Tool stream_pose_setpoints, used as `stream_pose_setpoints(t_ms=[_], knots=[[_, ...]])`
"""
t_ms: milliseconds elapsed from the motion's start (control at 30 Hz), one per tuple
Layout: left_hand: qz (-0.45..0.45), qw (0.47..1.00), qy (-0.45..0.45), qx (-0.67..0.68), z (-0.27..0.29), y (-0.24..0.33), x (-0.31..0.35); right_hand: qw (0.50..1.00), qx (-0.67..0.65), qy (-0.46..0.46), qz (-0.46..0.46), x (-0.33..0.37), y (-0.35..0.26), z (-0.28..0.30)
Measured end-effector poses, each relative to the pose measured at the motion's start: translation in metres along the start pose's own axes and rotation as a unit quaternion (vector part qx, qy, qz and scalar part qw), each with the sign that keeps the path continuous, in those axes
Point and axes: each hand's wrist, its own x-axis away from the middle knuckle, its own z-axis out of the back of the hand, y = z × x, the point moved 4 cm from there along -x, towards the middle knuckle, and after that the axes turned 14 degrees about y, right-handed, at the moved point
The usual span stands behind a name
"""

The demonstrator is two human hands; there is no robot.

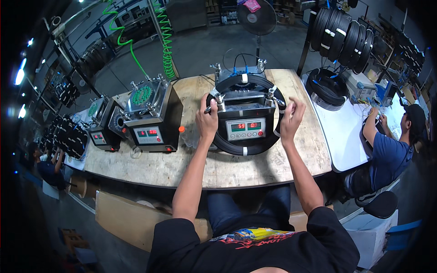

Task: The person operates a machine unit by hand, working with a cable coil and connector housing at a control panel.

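Note:
A black box-shaped machine (246, 119) with a front display panel stands on the wooden table (236, 170) in front of me. A black coil of cable (246, 149), bound with white ties, lies looped around the machine. My left hand (207, 120) is closed around a metal lever at the machine's left top corner. At the right top corner my right hand (291, 116) pinches a small metal fitting or cable end; what exactly sits between its fingers I cannot make out.
A second black machine (152, 113) and a third (102, 125) stand to the left, fed by green coiled hoses (166, 41). Cable coils hang on a rack (343, 38) at the back right. A person in blue (387, 154) works at a white table (341, 132).

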Motion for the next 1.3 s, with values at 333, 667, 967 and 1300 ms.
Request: stream_pose_setpoints(t_ms=[333, 667, 967, 1300], knots=[[0.023, 1.0, -0.004, -0.004, -0.004, 0.007, 0.003, 0.968, -0.079, -0.209, -0.115, -0.022, 0.06, -0.052], [-0.003, 1.0, -0.006, 0.001, -0.005, 0.006, 0.0, 0.965, -0.101, -0.182, -0.162, -0.015, 0.07, -0.05], [-0.156, 0.978, 0.119, -0.074, 0.01, 0.013, 0.007, 0.999, -0.012, -0.033, 0.024, -0.021, 0.032, -0.022], [-0.09, 0.995, 0.004, 0.045, 0.016, 0.028, 0.01, 0.991, -0.055, -0.119, -0.03, -0.012, 0.001, -0.021]])
